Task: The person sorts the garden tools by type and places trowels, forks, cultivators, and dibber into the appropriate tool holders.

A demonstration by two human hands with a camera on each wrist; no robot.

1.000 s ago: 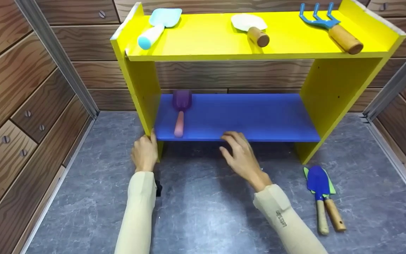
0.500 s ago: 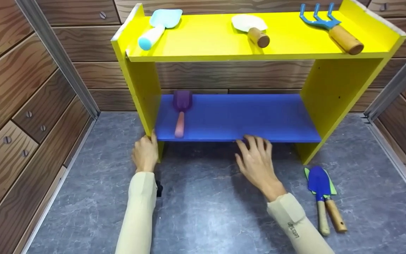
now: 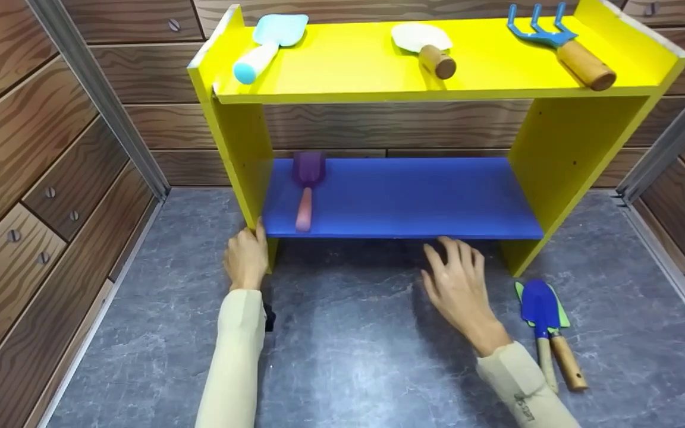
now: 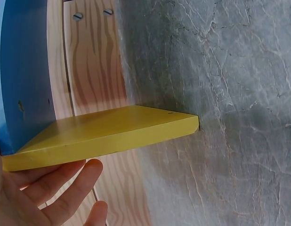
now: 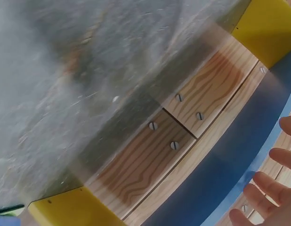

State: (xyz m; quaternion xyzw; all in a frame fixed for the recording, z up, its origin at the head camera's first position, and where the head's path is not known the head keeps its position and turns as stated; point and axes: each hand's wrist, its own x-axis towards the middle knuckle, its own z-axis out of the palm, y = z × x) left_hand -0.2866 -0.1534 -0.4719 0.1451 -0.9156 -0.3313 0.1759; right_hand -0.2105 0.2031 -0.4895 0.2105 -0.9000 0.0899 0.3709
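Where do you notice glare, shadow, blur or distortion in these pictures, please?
Head: pale glare on the grey marbled surface, soft shadow beside the right hand; left wrist: no obvious blur; right wrist: the blue shelf looks bowed, the surface blurred.

On my feed the yellow shelf (image 3: 342, 65) carries a pale-blue scoop (image 3: 269, 44), white trowel (image 3: 423, 38) and blue fork (image 3: 569, 49), the blue shelf (image 3: 426, 196) a purple scoop (image 3: 308, 172), the grey surface (image 3: 342, 368) a blue trowel (image 3: 540, 306) overlapping a green tool (image 3: 568, 361).
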